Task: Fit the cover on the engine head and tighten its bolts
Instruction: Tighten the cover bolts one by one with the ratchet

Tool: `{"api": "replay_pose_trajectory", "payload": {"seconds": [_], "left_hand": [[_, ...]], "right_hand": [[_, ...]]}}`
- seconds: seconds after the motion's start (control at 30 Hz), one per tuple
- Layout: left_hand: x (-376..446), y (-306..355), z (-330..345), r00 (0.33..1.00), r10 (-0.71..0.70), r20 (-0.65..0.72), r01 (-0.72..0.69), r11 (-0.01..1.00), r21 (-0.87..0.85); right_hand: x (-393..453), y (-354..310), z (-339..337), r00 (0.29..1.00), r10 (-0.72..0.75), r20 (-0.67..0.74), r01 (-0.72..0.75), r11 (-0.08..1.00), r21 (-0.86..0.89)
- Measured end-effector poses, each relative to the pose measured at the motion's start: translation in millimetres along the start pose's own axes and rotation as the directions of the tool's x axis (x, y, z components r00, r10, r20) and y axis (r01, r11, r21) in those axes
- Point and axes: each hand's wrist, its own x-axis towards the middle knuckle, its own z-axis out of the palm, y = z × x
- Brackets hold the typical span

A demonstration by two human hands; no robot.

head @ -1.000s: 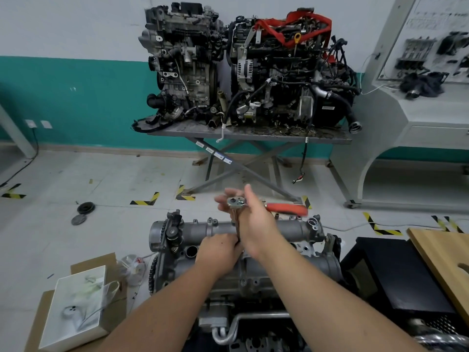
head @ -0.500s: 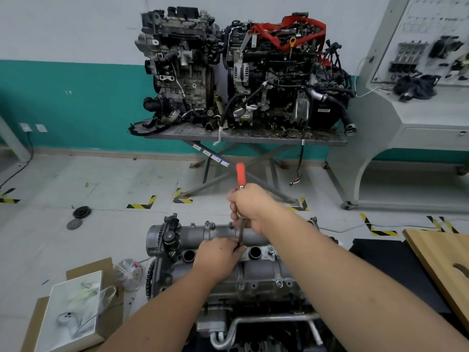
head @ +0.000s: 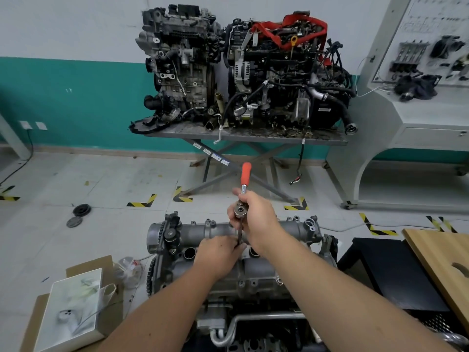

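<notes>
Cover [head: 266, 226] cast metal, matt grey, slightly rough. Ratchet [head: 243, 199]: shiny steel head, glossy orange plastic grip. Board [head: 441, 252] pale wood, smooth. Box [head: 88, 265] brown cardboard. Floor [head: 88, 179] scuffed, dull grey.

You're standing in an engine workshop: two stripped engines [head: 243, 69] are sitting on a steel tabletop [head: 243, 137], hazard tape [head: 142, 200] is marking the concrete floor, and a parts display board [head: 431, 41] is leaning at right.

Ratchet [head: 241, 212] above cover [head: 258, 269], box [head: 73, 308] leftward
</notes>
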Motion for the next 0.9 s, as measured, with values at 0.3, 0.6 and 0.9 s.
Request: {"api": "replay_pose_trajectory", "payload": {"seconds": [0.3, 0.6, 0.9], "left_hand": [[0.2, 0.0, 0.1, 0.999, -0.011, 0.036, 0.010, 1.000, 0.018], [-4.2, 1.1, -4.0, 1.000, -0.001, 0.030, 0.001, 1.000, 0.014], [-3.7, 5.9, -12.6, 0.995, -0.072, 0.075, 0.075, 0.996, -0.045]], "right_hand": [[1.8, -11.1, -11.7, 0.910, 0.192, 0.367, -0.159, 0.980, -0.117], [0.8, -22.6, 2.8, 0.887, 0.319, 0.335, -0.284, 0.947, -0.151], [-11.6, 11.0, 9.6, 0.974, -0.222, -0.045, 0.223, 0.974, 0.036]]}}
